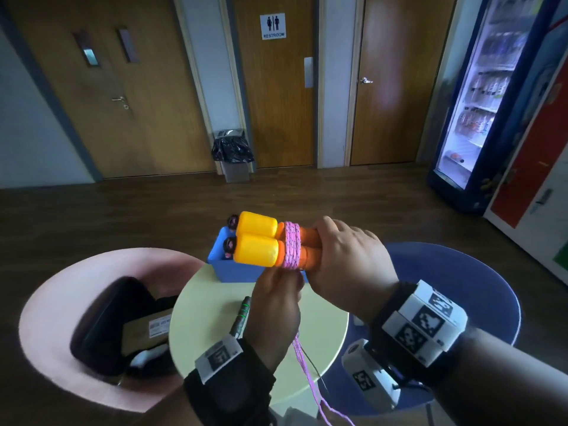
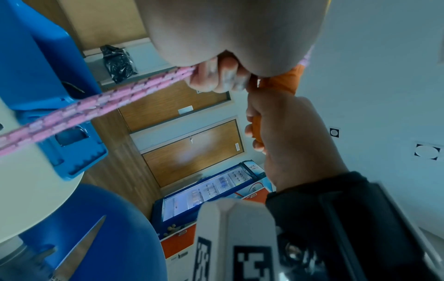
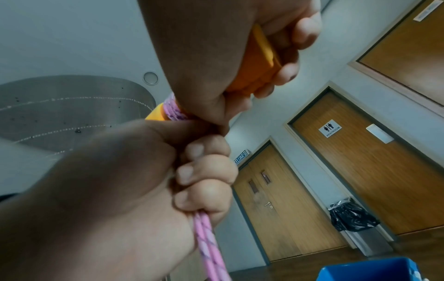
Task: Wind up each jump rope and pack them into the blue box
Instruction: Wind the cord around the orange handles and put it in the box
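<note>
**A shared lounge in an office or public building**

A white restroom sign with two figures (image 1: pixel 273 26) hangs on a brown wooden door (image 1: pixel 276 96), one of several along a pale wall. A lit glass-fronted drinks fridge with a blue frame (image 1: pixel 488 96) stands at the right. A bin lined with a black bag (image 1: pixel 232 156) sits between doors. A small round pale-green table (image 1: pixel 209 321) stands on dark wood-look flooring (image 1: pixel 123 216).

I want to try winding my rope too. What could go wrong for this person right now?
The left hand pinches the doubled pink braided rope; if it slackens, the pink coils around the two orange-and-yellow plastic handles might loosen. The right hand grips only the orange ends, so the handles could twist apart. The long tail hanging off the round pale-green table could snag.
</note>
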The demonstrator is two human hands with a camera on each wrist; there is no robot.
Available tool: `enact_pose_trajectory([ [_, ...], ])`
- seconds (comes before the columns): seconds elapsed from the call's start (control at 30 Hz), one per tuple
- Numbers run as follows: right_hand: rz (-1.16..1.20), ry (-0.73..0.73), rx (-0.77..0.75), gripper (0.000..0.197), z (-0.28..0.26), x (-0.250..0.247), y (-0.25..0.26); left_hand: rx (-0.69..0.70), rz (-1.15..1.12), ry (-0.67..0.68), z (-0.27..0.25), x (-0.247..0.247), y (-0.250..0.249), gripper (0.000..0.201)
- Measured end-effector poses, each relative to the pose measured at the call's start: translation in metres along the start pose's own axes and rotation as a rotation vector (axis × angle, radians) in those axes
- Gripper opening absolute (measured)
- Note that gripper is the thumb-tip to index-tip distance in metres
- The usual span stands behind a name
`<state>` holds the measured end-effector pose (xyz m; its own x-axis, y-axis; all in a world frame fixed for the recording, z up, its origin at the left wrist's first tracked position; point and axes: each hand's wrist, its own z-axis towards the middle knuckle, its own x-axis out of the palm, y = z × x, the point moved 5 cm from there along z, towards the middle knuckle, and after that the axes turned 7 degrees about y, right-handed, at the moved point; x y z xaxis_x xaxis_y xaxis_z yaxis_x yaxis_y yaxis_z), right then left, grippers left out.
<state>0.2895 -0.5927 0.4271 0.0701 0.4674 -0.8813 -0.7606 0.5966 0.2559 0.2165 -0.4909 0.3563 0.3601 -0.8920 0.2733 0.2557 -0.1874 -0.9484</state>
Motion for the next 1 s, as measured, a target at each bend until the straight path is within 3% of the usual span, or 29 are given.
enact_pose_trajectory([
  [0.07, -0.050, 0.017, 0.011, 0.034, 0.000, 0.002, -0.002, 0.062, 0.201, -0.044, -0.004, 0.005, -0.007, 0.023],
  [0.13, -0.065, 0.098, 0.018, 0.037, 0.000, 0.010, -0.004, 0.000, 0.241, 0.009, -0.004, 0.003, -0.001, 0.024],
  [0.2, 0.054, 0.235, 0.028, 0.045, -0.002, 0.018, -0.007, 0.038, 0.283, 0.012, -0.004, -0.001, -0.006, 0.023],
  [0.27, 0.363, 0.368, 0.074, 0.052, -0.003, 0.024, -0.010, 0.051, 0.234, 0.017, -0.001, -0.006, -0.007, 0.032],
  [0.33, 0.907, 0.452, 0.244, 0.051, -0.008, 0.028, -0.016, 0.019, 0.157, 0.039, 0.004, -0.014, -0.005, 0.047],
  [0.4, 1.339, 0.537, 0.409, 0.048, -0.016, 0.036, -0.019, 0.003, 0.126, 0.056, 0.006, -0.019, -0.005, 0.047],
  [0.47, 1.526, 0.602, 0.442, 0.046, -0.022, 0.043, -0.018, -0.006, 0.158, 0.072, 0.007, -0.021, -0.003, 0.046],
  [0.6, 1.576, 0.494, 0.424, 0.038, -0.024, 0.051, -0.022, -0.046, 0.263, 0.160, 0.006, -0.019, -0.002, 0.042],
  [0.77, 1.574, 0.275, 0.456, 0.035, -0.025, 0.058, -0.036, -0.038, 0.345, 0.222, 0.004, -0.025, -0.003, 0.010],
  [0.87, 1.486, 0.146, 0.510, 0.023, -0.025, 0.057, -0.047, -0.102, 0.308, 0.164, 0.004, -0.032, 0.006, 0.021],
  [1.0, 1.156, 0.018, 0.456, 0.010, -0.026, 0.049, -0.059, -0.174, 0.357, 0.208, 0.000, -0.027, 0.011, 0.027],
])
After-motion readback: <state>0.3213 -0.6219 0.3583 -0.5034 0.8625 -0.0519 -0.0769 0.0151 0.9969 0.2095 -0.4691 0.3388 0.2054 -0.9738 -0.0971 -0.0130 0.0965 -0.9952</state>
